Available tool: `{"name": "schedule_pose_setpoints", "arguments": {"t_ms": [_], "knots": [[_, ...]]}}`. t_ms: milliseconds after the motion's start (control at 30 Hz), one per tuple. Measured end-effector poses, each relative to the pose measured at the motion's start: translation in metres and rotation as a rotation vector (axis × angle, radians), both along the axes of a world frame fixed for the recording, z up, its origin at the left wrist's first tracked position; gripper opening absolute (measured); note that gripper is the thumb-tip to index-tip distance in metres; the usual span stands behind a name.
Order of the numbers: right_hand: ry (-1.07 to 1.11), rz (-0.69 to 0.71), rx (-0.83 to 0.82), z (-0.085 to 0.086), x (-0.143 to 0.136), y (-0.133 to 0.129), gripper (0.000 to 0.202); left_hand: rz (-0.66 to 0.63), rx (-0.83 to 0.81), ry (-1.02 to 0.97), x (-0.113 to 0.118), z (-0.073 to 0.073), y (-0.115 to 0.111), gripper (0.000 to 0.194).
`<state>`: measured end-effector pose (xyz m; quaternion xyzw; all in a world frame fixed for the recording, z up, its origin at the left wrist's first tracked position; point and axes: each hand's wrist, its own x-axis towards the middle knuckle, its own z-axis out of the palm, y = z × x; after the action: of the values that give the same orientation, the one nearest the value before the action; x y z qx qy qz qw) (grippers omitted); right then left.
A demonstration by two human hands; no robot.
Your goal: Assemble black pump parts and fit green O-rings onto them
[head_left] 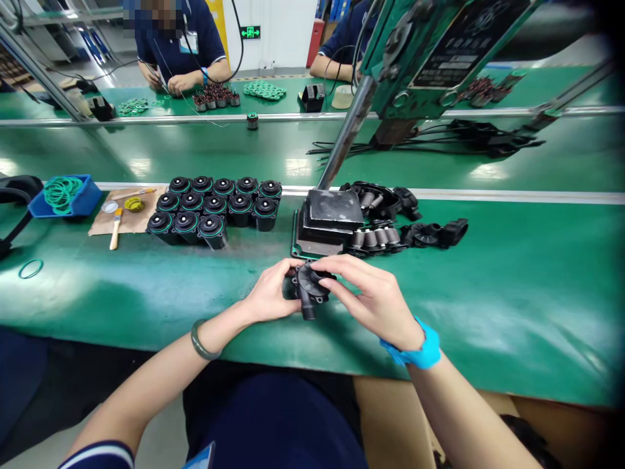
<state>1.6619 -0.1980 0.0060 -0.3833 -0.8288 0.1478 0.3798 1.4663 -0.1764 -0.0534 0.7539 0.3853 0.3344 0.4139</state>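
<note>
A black round housing (311, 284) with a short spout pointing toward me is between my hands, over the green table in front of the press base. My left hand (274, 292) grips its left side, thumb low and fingers behind. My right hand (374, 293) pinches the upper right part of the housing with thumb and fingertips. Just behind them stands the black block (334, 212) of the press. Rows of black cylindrical parts with green rings (215, 205) stand to the left. Right of the block lie metal cylinders (375, 238) and black covers (427, 234).
A blue bin (88, 195) of green rings, a brush (116, 228) on cardboard and a loose ring (30, 269) are at left. The green press column (346, 130) rises behind the block. Across the bench, one person (183, 45) handles something; another person's arm rests at right.
</note>
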Motion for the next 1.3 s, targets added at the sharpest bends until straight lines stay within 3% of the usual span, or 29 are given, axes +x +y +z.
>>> {"name": "schedule_pose_setpoints", "arguments": {"t_ms": [567,967,1133,1200,1300], "knots": [[-0.001,0.054,-0.038,0.002,0.009,0.003,0.023,-0.043,-0.072,-0.108,-0.001,-0.009,0.003,0.065],[-0.058,0.126,-0.038,-0.004,0.009,0.004,0.026,-0.066,-0.049,-0.138,-0.002,-0.006,0.003,0.061],[-0.040,0.148,-0.015,-0.010,0.010,0.007,0.029,-0.102,-0.061,-0.190,-0.004,-0.012,0.001,0.081],[-0.025,0.148,0.007,-0.013,0.009,0.006,0.030,-0.106,-0.010,-0.229,-0.004,-0.014,0.000,0.085],[-0.021,0.134,0.039,-0.017,0.006,0.001,0.031,-0.121,0.127,-0.201,-0.006,-0.014,-0.002,0.075]]}}
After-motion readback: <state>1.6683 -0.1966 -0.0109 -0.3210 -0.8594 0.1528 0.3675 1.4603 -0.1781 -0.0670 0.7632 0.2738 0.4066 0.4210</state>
